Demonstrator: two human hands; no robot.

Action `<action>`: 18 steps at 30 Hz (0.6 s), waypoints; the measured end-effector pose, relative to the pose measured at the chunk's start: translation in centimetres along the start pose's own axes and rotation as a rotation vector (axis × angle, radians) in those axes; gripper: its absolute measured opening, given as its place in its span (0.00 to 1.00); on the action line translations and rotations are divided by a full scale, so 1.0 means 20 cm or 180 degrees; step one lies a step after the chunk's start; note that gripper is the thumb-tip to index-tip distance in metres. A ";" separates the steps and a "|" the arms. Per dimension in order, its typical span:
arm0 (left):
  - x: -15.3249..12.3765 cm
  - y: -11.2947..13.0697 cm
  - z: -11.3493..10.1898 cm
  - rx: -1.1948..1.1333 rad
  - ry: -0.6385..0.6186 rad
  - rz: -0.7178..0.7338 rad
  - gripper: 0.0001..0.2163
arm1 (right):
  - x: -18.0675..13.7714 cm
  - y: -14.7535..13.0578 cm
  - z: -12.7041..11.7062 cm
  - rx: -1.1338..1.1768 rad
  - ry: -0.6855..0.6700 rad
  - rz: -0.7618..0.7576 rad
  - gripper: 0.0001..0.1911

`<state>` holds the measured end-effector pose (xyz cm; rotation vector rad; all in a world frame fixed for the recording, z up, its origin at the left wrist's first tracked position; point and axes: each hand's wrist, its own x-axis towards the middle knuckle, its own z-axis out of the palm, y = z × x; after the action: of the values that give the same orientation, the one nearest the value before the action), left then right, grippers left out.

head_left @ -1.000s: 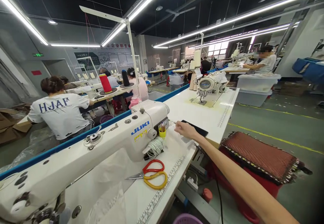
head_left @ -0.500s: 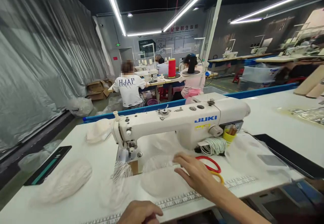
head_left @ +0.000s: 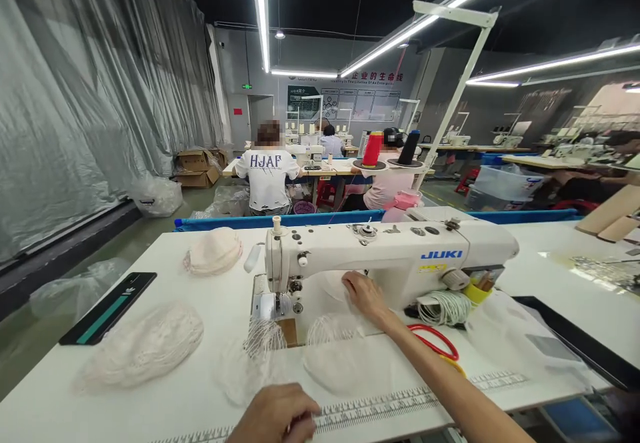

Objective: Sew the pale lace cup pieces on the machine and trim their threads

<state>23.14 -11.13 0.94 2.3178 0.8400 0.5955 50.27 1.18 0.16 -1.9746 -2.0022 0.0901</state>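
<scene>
My right hand (head_left: pixel 367 296) reaches under the arm of a white sewing machine (head_left: pixel 370 249). Its fingers are closed on the edge of a pale, rounded fabric piece (head_left: pixel 333 286). At the table's front edge my left hand (head_left: pixel 277 413) rests with loosely bent fingers slightly apart, and nothing shows in it. Between the hands lies a sheer white piece (head_left: pixel 335 363) with loose threads along its top. Another thready white piece (head_left: pixel 257 356) lies just below the needle area.
A stack of white pieces (head_left: pixel 147 346) lies left, another pile (head_left: pixel 215 253) behind it. Red-handled scissors (head_left: pixel 437 339), a cord bundle (head_left: pixel 444 308) and a yellow cup (head_left: pixel 477 293) sit right. A printed ruler (head_left: pixel 380 406) runs along the front. Co-workers sit beyond.
My right hand has moved forward from above the sheer piece to under the machine arm and closed on fabric there. My left hand stays about where it was. The view has shifted slightly.
</scene>
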 end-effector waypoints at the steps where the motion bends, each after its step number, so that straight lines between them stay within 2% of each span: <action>1: 0.06 0.01 -0.02 0.0010 0.0038 -0.0005 0.09 | 0.01 0.01 0.00 0.0056 0.0073 0.0015 0.15; 5: 0.38 0.00 -0.06 0.0371 0.0038 -0.0053 0.12 | 0.03 0.08 0.00 0.0359 0.0299 0.0002 0.15; 8: 0.66 -0.07 -0.02 0.1361 -0.0141 0.0090 0.18 | 0.04 0.12 0.03 0.0614 0.0432 -0.0045 0.15; 11: 0.88 -0.15 0.04 0.1577 -0.0173 0.0000 0.18 | 0.02 0.16 0.05 0.0829 0.0593 -0.0085 0.15; 15: 1.00 -0.21 0.09 0.1597 -0.0219 -0.0200 0.10 | 0.00 0.21 0.07 0.1005 0.0821 -0.0212 0.11; 18: 0.99 -0.21 0.08 0.1488 -0.0085 -0.0298 0.11 | 0.03 0.21 0.09 0.1075 0.0891 -0.0396 0.13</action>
<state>36.19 4.42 0.97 2.6714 1.1679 0.3519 53.86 2.21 -2.67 -1.5576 -1.7888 0.1079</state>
